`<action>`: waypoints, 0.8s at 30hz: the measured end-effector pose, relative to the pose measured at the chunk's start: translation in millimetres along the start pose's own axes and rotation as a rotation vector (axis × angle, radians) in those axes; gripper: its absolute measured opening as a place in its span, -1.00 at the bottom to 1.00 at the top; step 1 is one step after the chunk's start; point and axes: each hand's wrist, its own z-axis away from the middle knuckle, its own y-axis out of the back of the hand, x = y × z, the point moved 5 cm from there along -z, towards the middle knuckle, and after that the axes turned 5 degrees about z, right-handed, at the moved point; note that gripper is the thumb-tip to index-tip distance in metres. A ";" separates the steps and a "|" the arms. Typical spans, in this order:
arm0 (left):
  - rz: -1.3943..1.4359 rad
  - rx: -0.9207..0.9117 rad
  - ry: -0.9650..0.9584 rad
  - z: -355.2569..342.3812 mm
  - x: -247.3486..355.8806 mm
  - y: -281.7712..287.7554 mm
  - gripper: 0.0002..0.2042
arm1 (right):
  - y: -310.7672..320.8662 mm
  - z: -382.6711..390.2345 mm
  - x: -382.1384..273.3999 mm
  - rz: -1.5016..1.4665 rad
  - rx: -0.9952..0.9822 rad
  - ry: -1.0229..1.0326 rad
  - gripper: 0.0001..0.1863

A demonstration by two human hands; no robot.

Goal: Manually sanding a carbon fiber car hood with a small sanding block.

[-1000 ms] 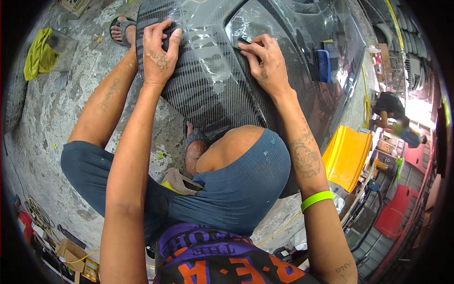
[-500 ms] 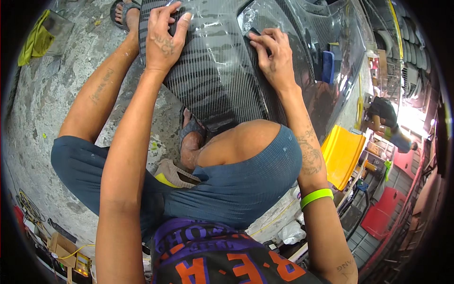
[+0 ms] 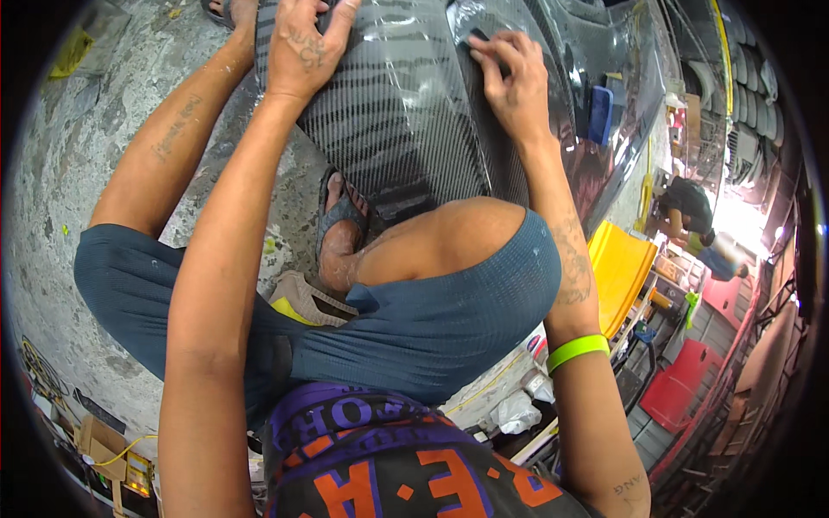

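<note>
A glossy black carbon-fibre car panel (image 3: 389, 112) with raised ridges and a recess spreads in front of my knees. My left hand (image 3: 304, 52) lies on its left part, thumb spread away; the fingertips run past the upper edge of the picture. Over the recess at the upper middle, my right hand (image 3: 518, 86) pinches a small dark piece (image 3: 477, 36), thin like sandpaper, against the surface. The fingers partly cover this piece. To the right of that hand, a blue block (image 3: 600, 114) rests on the panel.
My sandalled foot (image 3: 341, 220) is close to the panel's near edge, beside a beige shoe (image 3: 302, 298). On the right stand a yellow panel (image 3: 617, 268) and red panels (image 3: 685, 380). A person (image 3: 686, 203) bends over farther back. A cardboard box (image 3: 102, 445) sits lower left.
My right hand has shifted slightly right and toward me with the dark piece. The left hand sits higher in the picture, and the whole view has tilted a little.
</note>
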 end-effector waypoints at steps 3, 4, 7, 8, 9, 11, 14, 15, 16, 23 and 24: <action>-0.060 0.021 -0.014 1.7 0.7 2.1 -0.66 | 2.5 16.4 -7.4 -0.070 -0.054 0.019 -0.79; -0.049 0.009 -0.001 1.7 1.1 -0.2 -0.66 | 3.5 23.4 -10.0 -0.034 -0.043 0.010 -0.81; 0.007 0.017 -0.016 2.9 0.7 -1.8 -0.67 | 5.6 8.9 1.2 0.023 -0.023 0.034 -0.78; -0.027 0.015 -0.013 3.2 -2.2 0.0 -0.67 | 3.8 1.1 3.2 0.051 -0.018 0.081 -0.78; -0.065 0.020 -0.017 -1.5 -2.7 2.6 -0.67 | 2.5 3.5 2.4 0.054 -0.017 0.081 -0.78; -0.077 0.015 0.006 1.3 -1.9 0.8 -0.67 | 1.5 15.3 -1.1 -0.061 -0.030 0.036 -0.78; -0.053 0.007 0.037 0.3 0.6 -4.2 -0.67 | 3.6 10.5 5.9 -0.010 -0.026 0.066 -0.76; -0.010 0.011 -0.013 -0.3 0.2 -2.9 -0.67 | 4.5 4.9 7.5 0.016 -0.022 0.090 -0.75; -0.042 0.015 -0.017 -0.4 -2.7 0.3 -0.67 | 3.5 -1.4 9.1 0.045 -0.034 0.115 -0.75; -0.031 0.001 0.031 2.0 1.7 -4.2 -0.68 | 9.5 1.3 15.6 -0.004 -0.111 0.170 -0.71; -0.055 0.009 0.003 1.7 -1.5 -0.5 -0.68 | 7.2 -6.8 13.5 0.020 -0.110 0.256 -0.69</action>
